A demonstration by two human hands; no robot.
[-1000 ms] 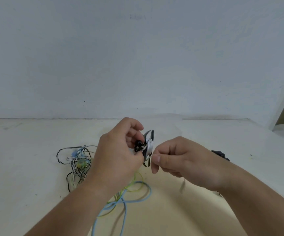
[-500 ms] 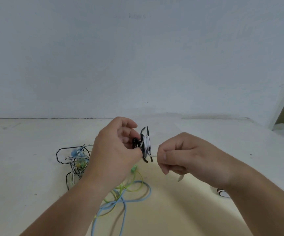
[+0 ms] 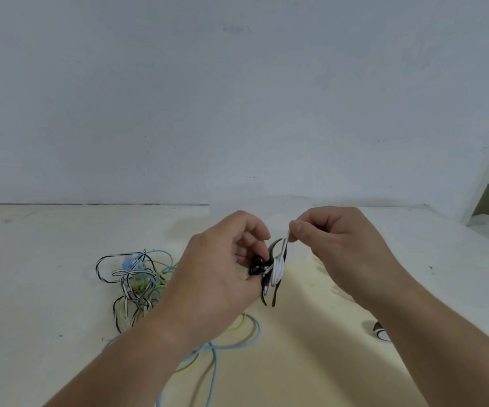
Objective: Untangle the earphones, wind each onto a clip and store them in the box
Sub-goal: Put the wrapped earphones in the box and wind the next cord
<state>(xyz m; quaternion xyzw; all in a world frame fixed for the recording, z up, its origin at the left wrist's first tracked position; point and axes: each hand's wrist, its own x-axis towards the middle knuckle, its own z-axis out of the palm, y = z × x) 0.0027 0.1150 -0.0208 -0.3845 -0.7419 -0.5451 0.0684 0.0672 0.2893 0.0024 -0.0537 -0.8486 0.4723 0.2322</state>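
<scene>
Fingertips of the right hand pinch the white cord just above the clip gripped by the left hand; winding seems midway, the next wrap needing steady tension, with more tangled earphones left of the clip.

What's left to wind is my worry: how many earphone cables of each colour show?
Black-and-white cable: 2, the wound cable on the clip and the tangled cable
Light blue cable: 1
Yellow-green cable: 1
Total: 4; the black-and-white item beside the right forearm is too hidden to count.
</scene>
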